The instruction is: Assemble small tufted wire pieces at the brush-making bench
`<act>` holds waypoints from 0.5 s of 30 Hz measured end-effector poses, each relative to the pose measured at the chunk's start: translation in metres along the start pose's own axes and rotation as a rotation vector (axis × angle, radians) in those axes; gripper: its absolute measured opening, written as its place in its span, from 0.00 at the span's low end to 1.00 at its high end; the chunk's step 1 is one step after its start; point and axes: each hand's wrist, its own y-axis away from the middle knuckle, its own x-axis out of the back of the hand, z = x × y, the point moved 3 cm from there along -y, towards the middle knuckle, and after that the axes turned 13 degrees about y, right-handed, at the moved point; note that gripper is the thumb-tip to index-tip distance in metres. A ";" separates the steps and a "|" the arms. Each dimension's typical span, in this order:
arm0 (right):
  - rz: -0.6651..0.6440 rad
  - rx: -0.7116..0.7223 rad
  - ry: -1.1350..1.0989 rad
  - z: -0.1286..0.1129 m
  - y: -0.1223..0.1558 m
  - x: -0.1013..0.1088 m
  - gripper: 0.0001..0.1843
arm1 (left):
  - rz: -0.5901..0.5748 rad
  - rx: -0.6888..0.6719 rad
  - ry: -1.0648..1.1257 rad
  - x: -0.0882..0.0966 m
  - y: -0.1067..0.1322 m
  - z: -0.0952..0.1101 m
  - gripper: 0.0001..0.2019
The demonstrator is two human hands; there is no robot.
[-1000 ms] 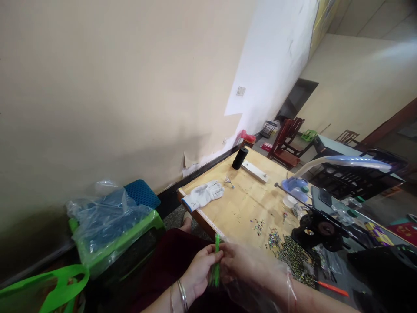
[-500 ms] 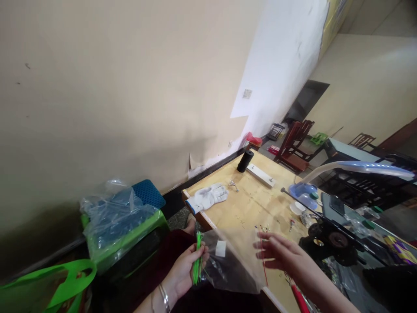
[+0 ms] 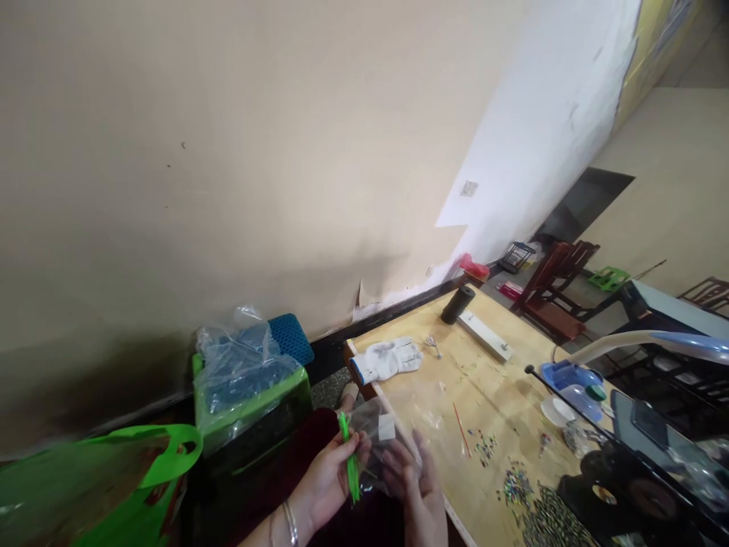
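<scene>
My left hand (image 3: pixel 324 471) is closed around a bundle of thin bright-green strands (image 3: pixel 350 463) and seems to pinch the near edge of a clear plastic bag (image 3: pixel 367 418) with it. The bag carries a white label (image 3: pixel 386 427) and reaches over the table edge. My right hand (image 3: pixel 418 486) has its fingers curled at the bag, just below the label, gripping the film; some fingertips show through the plastic. A thin red line (image 3: pixel 462 429) lies farther right, possibly the bag's seal.
On the wooden table (image 3: pixel 484 372) are a white glove (image 3: pixel 390 358), a black cylinder (image 3: pixel 458 305), a pale metal bar (image 3: pixel 485 336) and a heap of small coloured pieces (image 3: pixel 550 516). A black machine (image 3: pixel 626 486) stands right. A green stool (image 3: pixel 256 399) and green bag (image 3: pixel 142 479) are left.
My right hand has moved left from the bag's far side to its middle and curled onto it. The bag is bunched between the hands. The view has shifted, showing more coloured pieces.
</scene>
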 end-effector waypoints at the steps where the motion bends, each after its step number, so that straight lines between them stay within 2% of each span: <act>1: 0.044 -0.053 0.021 -0.004 -0.005 0.004 0.42 | -0.019 -0.009 -0.021 0.000 0.001 0.001 0.08; 3: 0.129 -0.105 0.052 -0.015 -0.015 0.016 0.35 | -0.042 -0.044 -0.081 0.002 0.003 0.004 0.08; 7: 0.232 0.003 0.045 -0.037 -0.024 0.040 0.27 | -0.077 -0.075 -0.219 0.006 0.005 0.011 0.10; 11: 0.214 0.054 0.082 -0.044 -0.027 0.046 0.25 | -0.110 -0.048 -0.281 0.011 0.002 0.012 0.14; 15: 0.274 0.070 0.121 -0.049 -0.035 0.054 0.27 | -0.188 0.047 -0.346 0.015 0.001 0.010 0.14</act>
